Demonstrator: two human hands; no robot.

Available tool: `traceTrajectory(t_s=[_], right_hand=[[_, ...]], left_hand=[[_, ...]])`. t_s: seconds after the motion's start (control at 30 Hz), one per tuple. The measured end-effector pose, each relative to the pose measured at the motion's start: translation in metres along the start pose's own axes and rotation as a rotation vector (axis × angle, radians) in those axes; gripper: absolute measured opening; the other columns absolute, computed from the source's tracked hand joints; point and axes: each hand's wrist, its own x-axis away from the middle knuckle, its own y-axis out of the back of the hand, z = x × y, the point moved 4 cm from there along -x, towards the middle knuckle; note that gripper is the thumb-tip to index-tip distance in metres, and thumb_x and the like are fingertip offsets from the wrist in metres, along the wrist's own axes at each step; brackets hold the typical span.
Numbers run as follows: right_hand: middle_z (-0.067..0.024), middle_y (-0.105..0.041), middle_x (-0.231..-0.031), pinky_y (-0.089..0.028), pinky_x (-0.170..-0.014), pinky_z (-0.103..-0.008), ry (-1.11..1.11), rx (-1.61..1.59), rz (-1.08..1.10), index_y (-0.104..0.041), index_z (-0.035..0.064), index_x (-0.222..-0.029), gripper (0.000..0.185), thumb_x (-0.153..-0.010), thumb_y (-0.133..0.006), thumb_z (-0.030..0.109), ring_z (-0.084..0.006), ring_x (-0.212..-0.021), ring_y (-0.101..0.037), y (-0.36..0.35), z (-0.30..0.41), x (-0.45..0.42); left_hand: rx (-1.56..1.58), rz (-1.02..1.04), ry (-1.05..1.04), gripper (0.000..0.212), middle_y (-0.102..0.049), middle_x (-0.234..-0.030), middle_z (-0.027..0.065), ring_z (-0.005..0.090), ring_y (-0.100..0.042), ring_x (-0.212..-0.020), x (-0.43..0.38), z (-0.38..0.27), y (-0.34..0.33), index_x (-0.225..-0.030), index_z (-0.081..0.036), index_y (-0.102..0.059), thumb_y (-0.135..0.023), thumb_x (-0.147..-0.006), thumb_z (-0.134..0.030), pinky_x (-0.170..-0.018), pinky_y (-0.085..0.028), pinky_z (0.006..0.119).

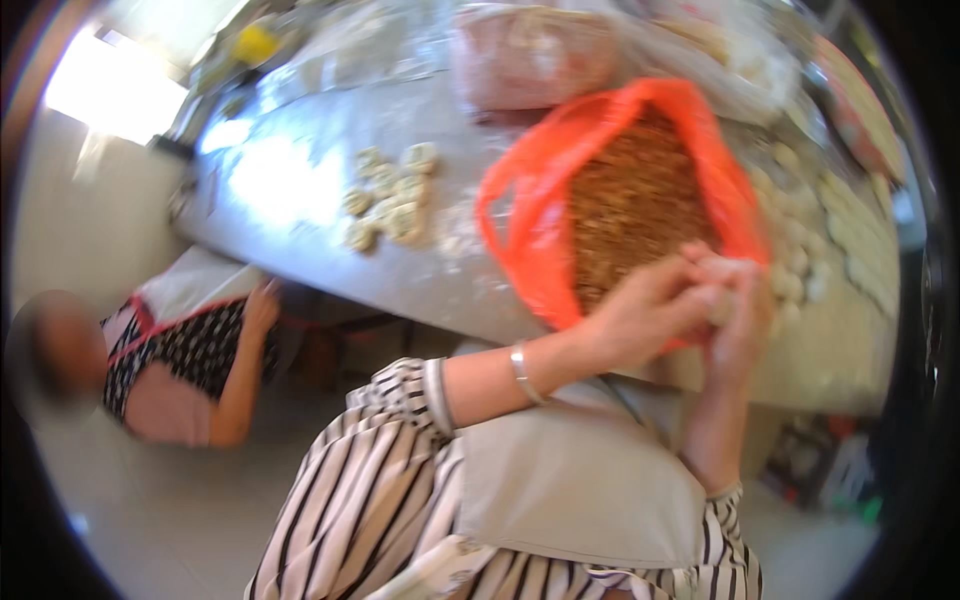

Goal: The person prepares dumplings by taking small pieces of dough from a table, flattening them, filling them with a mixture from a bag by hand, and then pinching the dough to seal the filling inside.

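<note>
Over the near right edge of an orange-red plastic bag (529, 202), my two hands meet. A small pale lump, apparently dough (721, 306), shows between them. My left hand (649, 311), on the arm with the silver bangle, has its fingers closed against the lump. Cupped around its other side is my right hand (742, 307). Motion blur and overlapping fingers hide most of the lump. Brown crumbly filling (634, 202) fills the open bag, just beyond my fingers. To the right of the bag lie several small dough pieces (796, 259).
Several shaped dough pieces (401, 199) sit in a group on the metal table (300, 247). A long dough strip (859, 232) lies far right. A wrapped pinkish package (532, 56) and clear plastic bags (720, 67) stand behind. Another person (187, 367) is at the table's left edge.
</note>
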Motion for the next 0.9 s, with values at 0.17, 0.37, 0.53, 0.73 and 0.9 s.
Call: traceTrajectory(t_s=[0.17, 0.37, 0.53, 0.73, 0.9], right_hand=[[-0.0159, -0.068, -0.095, -0.057, -0.091, -0.0467, -0.074, -0.256, -0.509, -0.06, 0.0003, -0.095, 0.044, -0.109, -0.043, 0.038, -0.0279, -0.089, -0.066, 0.078, -0.018, -0.021], [-0.0203, -0.06, -0.128, -0.05, -0.106, -0.0489, -0.138, -0.41, -0.82, -0.05, -0.0075, -0.134, 0.061, -0.108, -0.041, 0.047, -0.0325, -0.124, -0.056, 0.172, 0.007, -0.039], [-0.0204, -0.037, -0.158, -0.031, -0.119, -0.0543, -0.06, -0.084, -0.863, -0.021, -0.0029, -0.157, 0.074, -0.108, -0.037, 0.049, -0.0337, -0.149, -0.031, 0.154, 0.031, -0.025], [-0.0204, -0.043, -0.156, -0.025, -0.122, -0.0505, 0.13, 0.254, -0.663, -0.024, 0.0009, -0.158, 0.065, -0.108, -0.039, 0.04, -0.0302, -0.147, -0.037, 0.163, 0.014, -0.02], [-0.0217, -0.054, -0.145, -0.031, -0.119, -0.0493, 0.198, 0.306, -0.649, -0.028, -0.0011, -0.154, 0.061, -0.106, -0.045, 0.033, -0.0291, -0.14, -0.048, 0.122, 0.024, -0.021]], left_hand=[[-0.251, -0.107, -0.243, 0.024, -0.065, -0.115, 0.0039, 0.0092, -0.063, -0.102, 0.023, -0.055, 0.038, -0.124, -0.001, -0.059, -0.061, -0.102, -0.012, -0.085, -0.056, 0.027], [-0.769, -0.638, -0.526, 0.016, -0.069, -0.099, 0.0025, 0.008, -0.064, -0.082, 0.068, -0.11, 0.144, -0.113, -0.003, -0.07, -0.062, -0.101, -0.009, -0.074, -0.054, 0.024], [-1.411, -1.114, -0.384, 0.028, -0.068, -0.123, 0.0153, 0.0244, -0.061, -0.11, 0.113, -0.137, 0.284, -0.118, -0.006, -0.073, -0.062, -0.099, -0.023, -0.097, -0.048, 0.037], [-1.846, -1.06, 0.397, 0.052, -0.056, -0.142, 0.0275, 0.0363, -0.034, -0.148, 0.128, -0.14, 0.386, -0.127, -0.01, -0.071, -0.061, -0.095, -0.05, -0.125, -0.017, 0.048], [-1.79, -1.018, -0.037, 0.036, -0.068, -0.113, 0.0228, 0.0366, -0.059, -0.116, 0.133, -0.141, 0.402, -0.11, -0.007, -0.071, -0.077, -0.083, -0.031, -0.102, -0.045, 0.048]])
